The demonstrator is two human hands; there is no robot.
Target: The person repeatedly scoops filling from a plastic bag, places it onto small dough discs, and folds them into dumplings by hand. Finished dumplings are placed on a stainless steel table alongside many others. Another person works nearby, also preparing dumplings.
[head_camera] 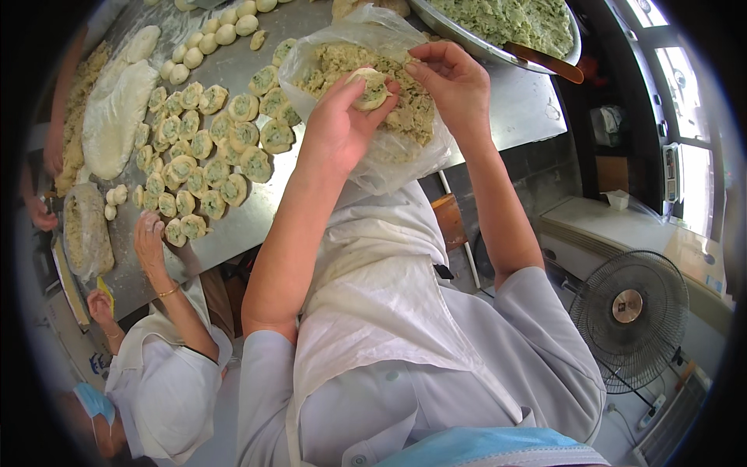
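Note:
My left hand (344, 119) cups a round piece of dough with green-flecked filling (373, 90) on it. Below it is a clear plastic bag (379, 169) of crumbly, pale yellow mixture (341, 61), opened out at the table's edge. Over the right side of the bag hovers my right hand (458, 82), thumb and fingertips brought close together. Whether a bit of the mixture is between them cannot be made out. Left of the bag, many filled dough rounds (200, 144) lie on the steel table (259, 201), green filling showing on top.
A metal basin (575, 44) of green filling with a brown-handled utensil (548, 61) stands at the far right. Dough balls (224, 35) and a floured dough slab (117, 117) lie further left. A co-worker's hand (149, 236) touches the filled rounds. A floor fan (630, 321) stands right.

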